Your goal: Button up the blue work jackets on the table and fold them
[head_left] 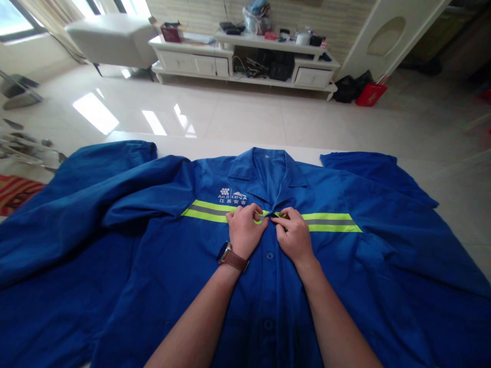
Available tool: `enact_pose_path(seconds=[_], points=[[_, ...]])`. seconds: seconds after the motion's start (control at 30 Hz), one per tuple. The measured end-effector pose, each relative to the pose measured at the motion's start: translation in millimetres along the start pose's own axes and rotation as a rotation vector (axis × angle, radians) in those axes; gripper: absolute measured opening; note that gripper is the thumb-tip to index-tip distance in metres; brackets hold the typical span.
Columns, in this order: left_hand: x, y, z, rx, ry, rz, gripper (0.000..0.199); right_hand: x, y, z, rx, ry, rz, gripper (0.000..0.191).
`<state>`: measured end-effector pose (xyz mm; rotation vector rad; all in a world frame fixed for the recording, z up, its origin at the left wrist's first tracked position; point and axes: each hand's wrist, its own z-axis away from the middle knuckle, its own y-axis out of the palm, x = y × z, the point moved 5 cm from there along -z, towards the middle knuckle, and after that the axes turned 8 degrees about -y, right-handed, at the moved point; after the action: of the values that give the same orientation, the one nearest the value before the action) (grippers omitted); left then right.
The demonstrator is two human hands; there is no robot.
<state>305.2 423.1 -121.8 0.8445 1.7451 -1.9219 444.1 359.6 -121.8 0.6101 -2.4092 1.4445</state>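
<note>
A blue jacket (276,286) lies front up, spread across a white table (176,148). White print (232,196) on its chest reads "AnJi" and "CEVA", with "江苏安吉" underneath; a small label (267,156) inside the neck is too tiny to read. The collar (241,167) points away from the person and the body runs straight toward them, while the sleeves go out to either side. A yellow-green and grey stripe (333,222) crosses the chest.

Both hands meet at the front opening, level with the stripe. The left hand (245,232), with a watch (232,259) on its wrist, and the right hand (295,236) each pinch the cloth between thumb and bent fingers, nearly closed. A button (269,255) shows just below them.

Beyond, a white cabinet (213,65) holds black things (280,70) and cables in its open shelf; a plastic bag (256,19) with something blue stands on top.
</note>
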Motion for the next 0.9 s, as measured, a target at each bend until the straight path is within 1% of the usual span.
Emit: enact_pose_path(seconds=[0.1, 0.17, 0.37, 0.43, 0.5, 0.57, 0.63, 0.67, 0.7, 0.77, 0.83, 0.9], points=[[0, 0.0, 0, 0.004, 0.002, 0.000, 0.012, -2, -1, 1, -0.045, 0.030, -0.012, 0.033], [0, 0.1, 0, 0.011, 0.002, -0.007, 0.012, -2, 0, 1, -0.047, 0.035, -0.012, 0.034], [-1, 0.1, 0, 0.025, -0.003, -0.010, 0.011, 3, 4, -2, 0.084, -0.009, 0.080, 0.035], [-1, 0.1, 0, 0.026, -0.008, -0.008, 0.011, 4, 5, -2, 0.110, -0.013, 0.099, 0.034], [-1, -0.1, 0, 0.018, -0.005, -0.006, 0.011, 4, 4, -2, 0.071, 0.007, 0.052, 0.032], [-1, -0.2, 0, 0.013, 0.000, -0.007, 0.011, 2, 0, -2, -0.015, 0.047, -0.040, 0.028], [-1, -0.1, 0, 0.013, 0.004, -0.015, 0.012, -2, -3, 0, -0.095, 0.114, -0.110, 0.020], [-2, -0.1, 0, 0.014, 0.005, -0.022, 0.012, -4, -4, 1, -0.113, 0.154, -0.134, 0.017], [-2, -0.2, 0, 0.013, 0.007, -0.030, 0.012, -5, -3, 1, -0.113, 0.193, -0.158, 0.016], [-3, -0.5, 1, 0.012, 0.010, -0.051, 0.011, -7, -1, 2, -0.077, 0.248, -0.224, 0.021], [-4, 0.1, 2, 0.014, 0.015, -0.074, 0.010, -8, 3, 1, -0.025, 0.258, -0.295, 0.025], [-4, 1.9, 3, 0.012, 0.028, -0.100, 0.009, -10, 7, 1, -0.002, 0.253, -0.330, 0.027]])
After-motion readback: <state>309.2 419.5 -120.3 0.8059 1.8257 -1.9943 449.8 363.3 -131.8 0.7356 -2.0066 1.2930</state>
